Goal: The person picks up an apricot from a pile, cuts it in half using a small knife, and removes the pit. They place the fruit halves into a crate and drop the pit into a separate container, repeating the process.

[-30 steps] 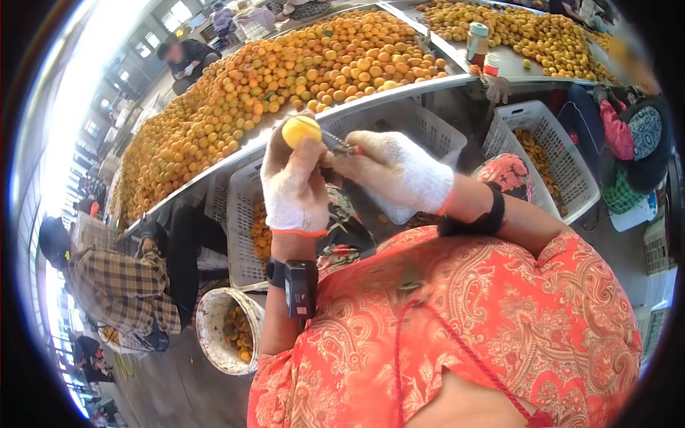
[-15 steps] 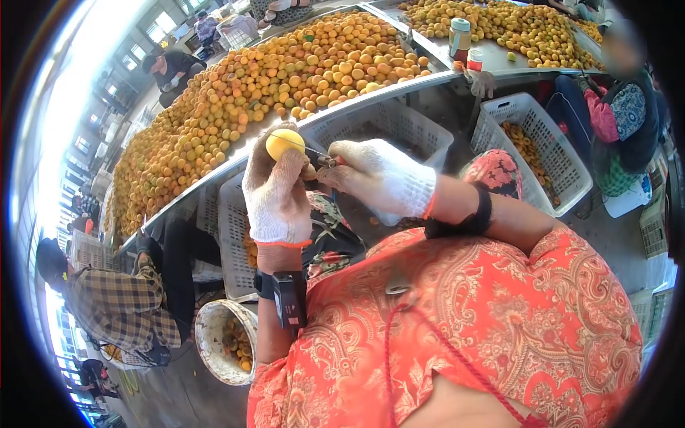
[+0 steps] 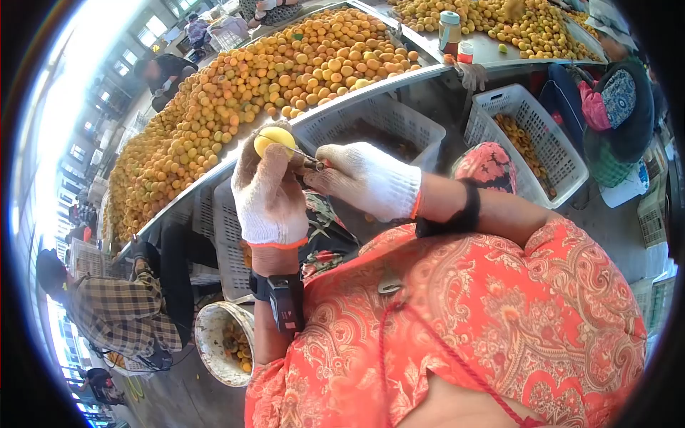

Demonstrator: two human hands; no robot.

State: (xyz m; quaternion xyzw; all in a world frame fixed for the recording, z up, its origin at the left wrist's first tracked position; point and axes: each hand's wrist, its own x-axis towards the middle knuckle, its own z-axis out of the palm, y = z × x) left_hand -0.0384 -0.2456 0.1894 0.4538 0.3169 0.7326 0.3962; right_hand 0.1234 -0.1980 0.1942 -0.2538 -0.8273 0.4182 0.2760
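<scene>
My left hand (image 3: 271,196), in a white knit glove stained brown at the fingers, is closed around a yellow apricot (image 3: 275,138) held up at the table's edge. My right hand (image 3: 374,177), gloved the same way, grips a small knife (image 3: 312,162). The knife's thin blade reaches left to the apricot and crosses its near side. Both hands are close together, and the right fingers hide most of the handle. Just beyond them a big heap of apricots (image 3: 214,107) covers the raised table.
Below the table edge are a grey crate (image 3: 433,146) and a white crate (image 3: 574,167) of cut fruit. A dirty white bucket (image 3: 205,335) with fruit pieces stands at lower left. A bottle (image 3: 449,32) and red jar (image 3: 465,51) stand on the table. People sit on both sides.
The view has shifted slightly, so hands and surroundings sit a little further left. The blade now lies across the apricot's face, and the fruit appears turned in my left hand.
</scene>
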